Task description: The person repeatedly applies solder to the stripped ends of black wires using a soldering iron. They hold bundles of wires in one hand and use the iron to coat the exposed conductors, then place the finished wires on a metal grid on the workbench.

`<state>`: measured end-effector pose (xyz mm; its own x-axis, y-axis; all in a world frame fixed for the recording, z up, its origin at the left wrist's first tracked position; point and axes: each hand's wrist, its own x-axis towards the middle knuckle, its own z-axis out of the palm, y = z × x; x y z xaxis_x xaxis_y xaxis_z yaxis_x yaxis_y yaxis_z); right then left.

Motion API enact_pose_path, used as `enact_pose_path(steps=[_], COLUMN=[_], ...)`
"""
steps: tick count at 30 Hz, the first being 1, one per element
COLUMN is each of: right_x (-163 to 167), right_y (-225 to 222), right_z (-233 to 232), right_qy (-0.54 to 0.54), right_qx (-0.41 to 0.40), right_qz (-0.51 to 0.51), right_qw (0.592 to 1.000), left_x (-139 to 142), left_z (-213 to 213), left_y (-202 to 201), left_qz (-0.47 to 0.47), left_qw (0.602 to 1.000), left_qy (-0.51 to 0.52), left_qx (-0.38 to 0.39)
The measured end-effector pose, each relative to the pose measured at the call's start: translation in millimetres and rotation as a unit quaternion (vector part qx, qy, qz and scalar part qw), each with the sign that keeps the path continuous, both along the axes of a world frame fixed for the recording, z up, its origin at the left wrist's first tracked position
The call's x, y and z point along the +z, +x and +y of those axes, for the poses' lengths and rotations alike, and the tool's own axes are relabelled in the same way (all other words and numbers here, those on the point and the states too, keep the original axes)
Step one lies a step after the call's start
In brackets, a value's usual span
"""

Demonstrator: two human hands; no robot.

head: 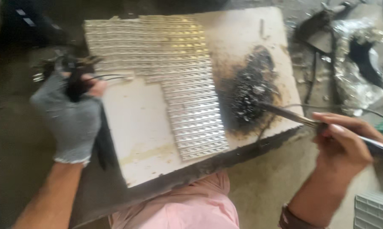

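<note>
Rows of shiny ribbed metal strips (174, 72) lie on a white board (140, 127), from its far left corner down to the middle. A black burnt patch (253, 91) marks the right part. The gloved left hand (72, 112) is closed around a dark tool (77, 80) at the left edge. The bare right hand (342, 144) pinches thin tweezers (293, 115), the tips touching the burnt patch.

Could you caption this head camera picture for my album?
Gloved left hand grips a dark tool; right hand holds tweezers over a scorched white board.
</note>
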<state>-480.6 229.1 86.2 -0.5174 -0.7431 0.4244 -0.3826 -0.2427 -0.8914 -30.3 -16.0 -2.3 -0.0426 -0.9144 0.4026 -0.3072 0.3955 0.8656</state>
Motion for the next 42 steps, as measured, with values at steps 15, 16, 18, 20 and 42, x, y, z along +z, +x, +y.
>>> enact_pose_path(steps=[15,16,18,20,42], right_x=[10.5,6.0,-7.3,-17.5,30.7], right_y=[21.9,18.5,17.4,24.4,163.1], right_z=[-24.9,-23.5,-27.6,-37.0,-219.1], right_qy=[0.049,0.040,0.035,0.036,0.147], right_qx=[0.037,0.055,0.090,0.121,0.282], right_qz=[-0.058,-0.068,-0.115,-0.160,-0.069], right_qw=[0.996,0.995,0.989,0.979,0.946], left_x=[-19.7,-13.9,-1.0,10.8,3.7], left_z=[3.7,6.1,9.4,11.0,-16.3], left_y=[58.9,52.5,35.5,16.2,-16.7], left_qz=[-0.041,-0.096,-0.051,0.013,-0.048], left_qw=[0.988,0.982,0.994,0.999,0.999], left_qy=[-0.095,-0.102,-0.027,-0.031,0.015], left_qx=[0.113,0.124,0.095,0.032,0.014])
